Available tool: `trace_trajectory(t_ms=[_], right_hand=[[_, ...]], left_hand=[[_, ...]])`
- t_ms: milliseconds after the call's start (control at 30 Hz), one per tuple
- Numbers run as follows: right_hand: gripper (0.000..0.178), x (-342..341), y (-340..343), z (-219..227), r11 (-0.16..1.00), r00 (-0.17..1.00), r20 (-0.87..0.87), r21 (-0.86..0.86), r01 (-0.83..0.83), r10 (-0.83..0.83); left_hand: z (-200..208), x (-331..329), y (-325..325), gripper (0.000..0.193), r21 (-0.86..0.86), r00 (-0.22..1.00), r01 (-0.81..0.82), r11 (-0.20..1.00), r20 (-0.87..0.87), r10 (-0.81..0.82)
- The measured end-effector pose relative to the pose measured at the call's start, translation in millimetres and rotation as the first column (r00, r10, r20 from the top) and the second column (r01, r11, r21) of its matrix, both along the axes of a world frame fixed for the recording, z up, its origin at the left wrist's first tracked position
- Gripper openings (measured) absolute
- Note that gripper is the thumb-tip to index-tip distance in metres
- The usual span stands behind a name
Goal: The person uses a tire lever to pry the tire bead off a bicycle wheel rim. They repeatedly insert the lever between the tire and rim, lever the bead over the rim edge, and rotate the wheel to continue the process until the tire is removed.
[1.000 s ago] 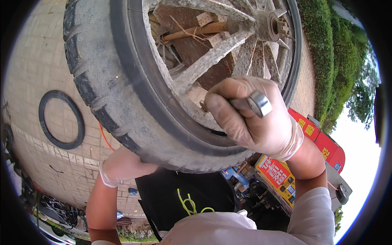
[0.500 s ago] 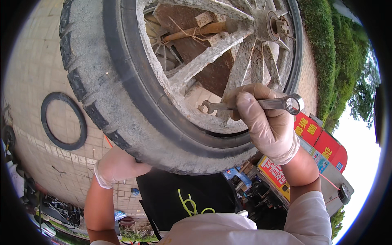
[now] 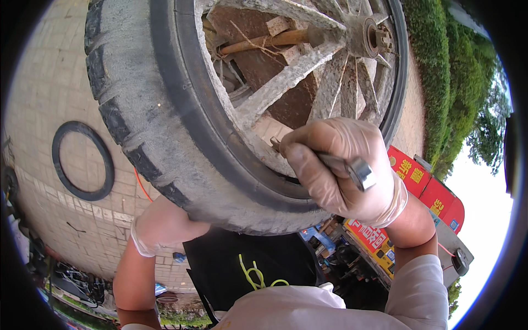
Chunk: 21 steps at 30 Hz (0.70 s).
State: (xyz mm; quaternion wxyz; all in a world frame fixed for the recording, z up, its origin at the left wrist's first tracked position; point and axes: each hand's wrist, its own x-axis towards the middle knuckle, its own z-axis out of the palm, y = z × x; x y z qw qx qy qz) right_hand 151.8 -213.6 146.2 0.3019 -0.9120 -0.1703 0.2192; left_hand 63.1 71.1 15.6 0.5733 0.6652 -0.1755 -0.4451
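Note:
A combination spanner point(image 3: 360, 173) is in my right hand point(image 3: 346, 159), its ring end sticking out toward me. My gloved fingers are closed around the shank, and the jaw end is mostly hidden by them, close to a small metal stub point(image 3: 275, 142) at the inner rim. The wheel point(image 3: 269, 96) has dirty, cement-crusted spokes and stands upright before me. On its lower left, my gloved left hand point(image 3: 168, 223) touches the worn black tyre point(image 3: 159, 104); its fingers are hidden behind the tread.
A loose black rubber ring point(image 3: 82, 192) lies on the brick paving at the left. Behind the spokes are a wooden handle point(image 3: 264, 41) and rusty sheet metal. A black cloth point(image 3: 242, 269) with a yellow-green cord is near my lap. Red signboards point(image 3: 423, 187) and a hedge point(image 3: 451, 71) stand at the right.
My right hand has turned, tilting the spanner so its ring end now points nearer me, and has shifted slightly. The wheel sits a little differently in view. The left hand stays at the tyre.

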Motion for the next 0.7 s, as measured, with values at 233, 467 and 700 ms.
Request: trace_trajectory(t_ms=[233,467,700], right_hand=[[0.023,-56.2,-52.4,-18.1,0.966,0.967,0.225,0.195,-0.168,0.122],[0.031,-32.0,-20.5,2.7,0.812,0.802,-0.353,0.163,0.56,-0.482],[0.021,20.4,10.5,-2.4,0.973,0.958,-0.193,-0.132,0.19,-0.213]], left_hand=[[-44.5,-4.6,-29.5,0.036,-0.469,0.464,-0.083,0.879,-0.799,-0.382],[1.3,3.0,6.5,0.043,0.07,0.999,0.027,0.997,0.028,-0.029],[26.0,13.6,-8.6,0.036,0.284,0.979,-0.025,0.958,0.202,-0.034]])
